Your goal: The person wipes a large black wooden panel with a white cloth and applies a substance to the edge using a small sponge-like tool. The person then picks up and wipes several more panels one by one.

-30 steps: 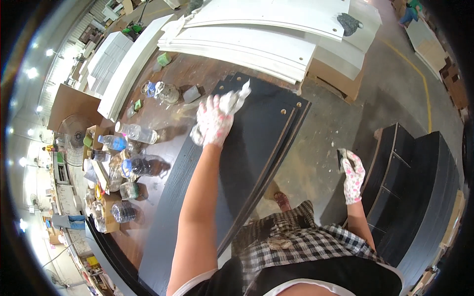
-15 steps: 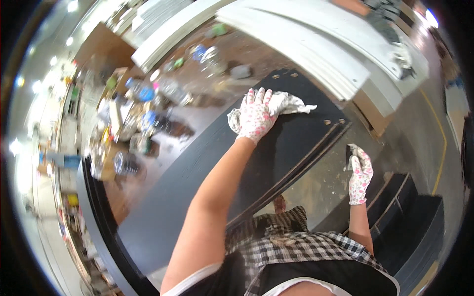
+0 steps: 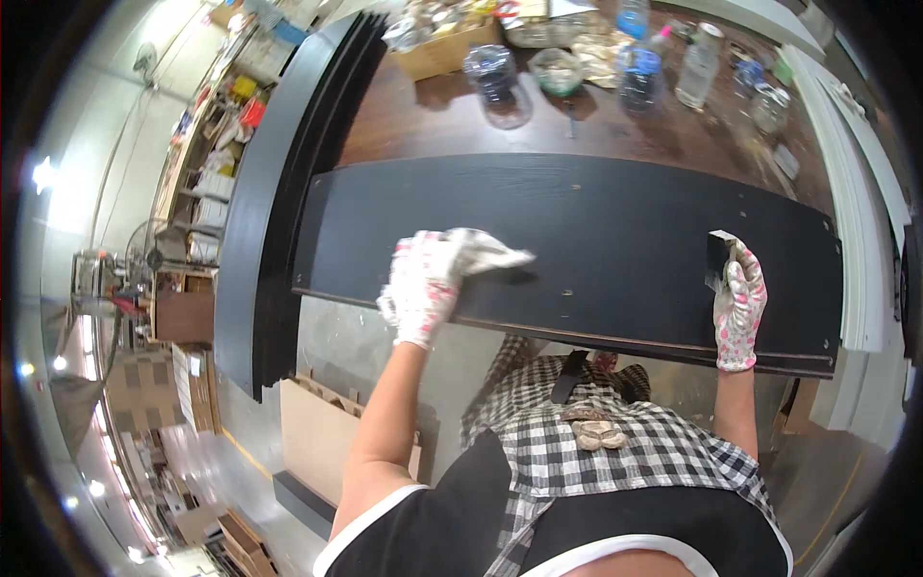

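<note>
A long black board (image 3: 625,231) with small holes near its ends lies across the table in front of me. Near its front edge, toward the left end, my left hand (image 3: 423,288), in a white glove with pink spots, closes on a crumpled white rag (image 3: 488,252). The rag trails to the right over the board and is slightly blurred. Above the board's right part, my right hand (image 3: 740,308), in a matching glove, pinches a small flat dark piece (image 3: 716,260) with a pale edge. Its exact kind cannot be made out.
Beyond the board, several plastic bottles (image 3: 699,67) and jars stand on the brown tabletop (image 3: 423,125), beside a cardboard box (image 3: 447,56). Stacked black boards (image 3: 279,192) rise at the left. White panels (image 3: 827,183) line the right. A tan panel (image 3: 312,438) leans below on the left.
My view has swung left along the board. The left hand and rag have gone from the far right end to the left front part. My right hand still holds the dark piece.
</note>
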`<control>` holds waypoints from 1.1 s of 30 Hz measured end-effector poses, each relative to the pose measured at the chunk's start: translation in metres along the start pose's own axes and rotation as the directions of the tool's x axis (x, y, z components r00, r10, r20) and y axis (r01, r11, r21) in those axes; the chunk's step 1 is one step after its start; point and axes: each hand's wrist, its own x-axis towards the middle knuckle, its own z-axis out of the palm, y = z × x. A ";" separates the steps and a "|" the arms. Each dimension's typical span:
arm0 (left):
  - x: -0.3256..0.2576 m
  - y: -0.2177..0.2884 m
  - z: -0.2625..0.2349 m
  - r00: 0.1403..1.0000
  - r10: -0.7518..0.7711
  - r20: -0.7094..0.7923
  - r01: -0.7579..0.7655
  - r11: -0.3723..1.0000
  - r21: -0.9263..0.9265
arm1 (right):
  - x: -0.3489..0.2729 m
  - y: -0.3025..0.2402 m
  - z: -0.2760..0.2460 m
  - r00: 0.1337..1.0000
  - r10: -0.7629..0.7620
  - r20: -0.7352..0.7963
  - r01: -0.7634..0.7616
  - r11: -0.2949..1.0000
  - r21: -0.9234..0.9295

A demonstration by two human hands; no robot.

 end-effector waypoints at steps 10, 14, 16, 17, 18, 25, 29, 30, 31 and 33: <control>-0.022 -0.244 -0.008 0.745 -0.663 -0.073 0.665 0.747 -0.010 | -0.011 0.067 0.111 0.976 0.216 0.009 -0.216 0.976 0.018; -0.031 -0.252 0.001 0.761 -0.641 -0.104 0.649 0.752 0.112 | -0.015 0.077 0.139 0.967 0.248 0.061 -0.249 0.968 0.016; -0.045 -0.235 0.001 0.733 -0.675 -0.086 0.679 0.720 0.144 | -0.021 0.075 0.140 0.961 0.267 0.069 -0.267 0.964 -0.016; -0.054 -0.228 0.004 0.716 -0.692 -0.093 0.698 0.703 0.137 | -0.022 0.075 0.142 0.949 0.299 0.096 -0.298 0.954 -0.030; -0.068 -0.218 0.004 0.698 -0.710 -0.093 0.716 0.686 0.133 | -0.029 0.069 0.142 0.928 0.350 0.125 -0.345 0.937 -0.057; -0.132 -0.156 -0.023 0.568 -0.787 0.242 0.425 0.028 -0.905 | -0.079 -0.005 0.069 0.612 0.725 0.318 -0.691 0.685 -0.230; -0.139 -0.184 -0.015 0.485 -0.819 0.308 0.383 -0.117 -0.916 | -0.106 -0.008 0.032 0.589 0.775 0.230 -0.769 0.625 -0.137; -0.140 -0.187 -0.009 0.463 -0.846 0.264 0.310 -0.124 -0.943 | -0.110 -0.008 0.030 0.592 0.776 0.218 -0.781 0.619 -0.083; -0.135 -0.186 -0.006 0.448 -0.866 0.223 0.234 -0.127 -0.964 | -0.113 -0.010 0.031 0.601 0.774 0.198 -0.786 0.617 -0.024; -0.137 -0.190 -0.006 0.405 -0.881 0.244 0.306 -0.121 -0.944 | -0.120 -0.015 0.036 0.588 0.783 0.203 -0.777 0.617 -0.125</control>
